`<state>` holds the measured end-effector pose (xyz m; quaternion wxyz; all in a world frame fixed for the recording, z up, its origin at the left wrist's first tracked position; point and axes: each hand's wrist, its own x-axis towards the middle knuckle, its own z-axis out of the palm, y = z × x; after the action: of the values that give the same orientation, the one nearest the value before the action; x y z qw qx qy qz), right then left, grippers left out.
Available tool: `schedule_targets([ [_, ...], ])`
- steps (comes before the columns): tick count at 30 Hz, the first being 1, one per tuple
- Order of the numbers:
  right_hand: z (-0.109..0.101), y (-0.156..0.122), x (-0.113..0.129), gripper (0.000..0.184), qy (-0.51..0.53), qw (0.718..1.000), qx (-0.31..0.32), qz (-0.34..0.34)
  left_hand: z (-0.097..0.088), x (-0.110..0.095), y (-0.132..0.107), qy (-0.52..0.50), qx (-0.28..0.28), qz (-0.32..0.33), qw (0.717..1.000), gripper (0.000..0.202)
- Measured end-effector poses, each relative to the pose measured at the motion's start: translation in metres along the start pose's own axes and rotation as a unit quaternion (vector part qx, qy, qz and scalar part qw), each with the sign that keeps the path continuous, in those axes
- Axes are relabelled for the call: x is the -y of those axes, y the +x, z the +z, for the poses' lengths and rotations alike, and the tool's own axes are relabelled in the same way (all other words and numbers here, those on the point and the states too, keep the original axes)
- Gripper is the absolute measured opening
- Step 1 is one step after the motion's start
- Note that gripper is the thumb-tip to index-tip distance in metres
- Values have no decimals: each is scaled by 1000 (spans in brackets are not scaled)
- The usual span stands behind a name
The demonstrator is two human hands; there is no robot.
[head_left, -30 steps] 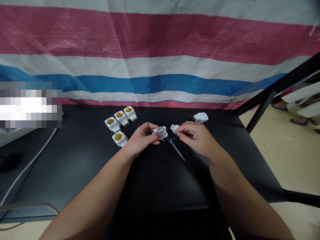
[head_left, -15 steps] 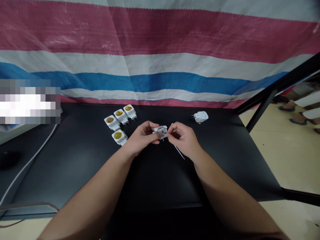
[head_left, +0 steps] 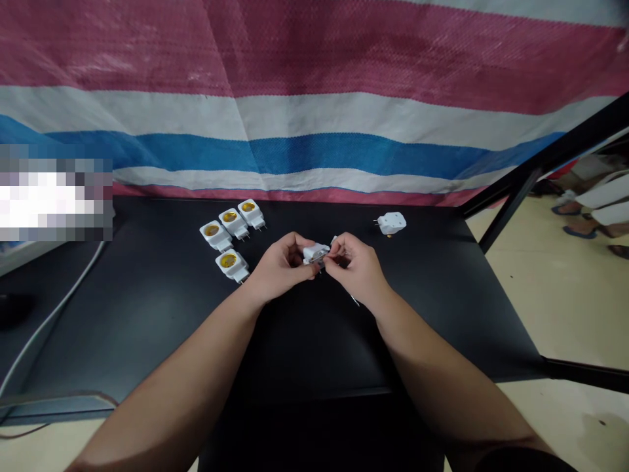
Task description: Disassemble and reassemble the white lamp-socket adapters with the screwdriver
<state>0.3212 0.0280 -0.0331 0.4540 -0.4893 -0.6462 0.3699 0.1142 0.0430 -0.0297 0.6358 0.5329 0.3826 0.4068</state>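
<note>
Between the thumb and fingers of my left hand (head_left: 278, 265) is a white plug-in lamp holder (head_left: 316, 251), its smooth casing tilted upward and metal showing along the near edge. My right hand (head_left: 354, 262) is closed in a pinch against the holder's right side; whatever its fingertips grip is too small to make out. A thin metal rod (head_left: 354, 300), like a screwdriver shaft, sticks out below my right hand, its middle hidden by the palm. I cannot tell whether that hand holds it or it lies on the table.
Several white lamp holders with gold sockets (head_left: 228, 261) stand left of my hands on the black table (head_left: 147, 295). Another white holder (head_left: 392, 223) lies at the back right. A white cable (head_left: 59, 305) runs along the left. Striped sheeting (head_left: 314, 154) hangs behind; a person's legs (head_left: 602, 200) show at right.
The lamp holder has turned in my left hand: its open inside faced up before, and now more of its outer casing shows. The whole view has shifted slightly.
</note>
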Motion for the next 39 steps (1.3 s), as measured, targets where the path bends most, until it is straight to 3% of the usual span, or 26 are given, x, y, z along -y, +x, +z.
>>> schedule_targets([
  [7, -1, -1, -1, 17, -25, 999, 22, 41, 0, 4, 0, 32, 23, -13, 999, 42],
  [13, -8, 1, -2, 17, 18, 998, 43, 37, 1, -2, 1, -38, -3, -53, 998, 44],
  [17, -18, 5, -4, 6, -107, 993, -24, -40, -1, -10, 1, -97, -35, -103, 989, 47],
  [18, -21, 7, -6, 10, -151, 986, -39, -57, -2, -11, 1, -108, -47, -115, 986, 46],
  [21, -24, 10, -18, 23, -236, 968, -46, -74, -4, -15, 3, -133, -75, -135, 979, 42],
  [27, -26, 10, -31, 25, -293, 951, -46, -85, -6, -16, 5, -150, -90, -158, 972, 38],
  [33, -39, 6, -23, 14, -321, 938, 57, -113, -9, -15, 6, -154, -106, -157, 970, 39],
  [39, -41, 4, -23, 9, -338, 934, 81, -86, -9, -16, 6, -165, -107, -165, 966, 41],
])
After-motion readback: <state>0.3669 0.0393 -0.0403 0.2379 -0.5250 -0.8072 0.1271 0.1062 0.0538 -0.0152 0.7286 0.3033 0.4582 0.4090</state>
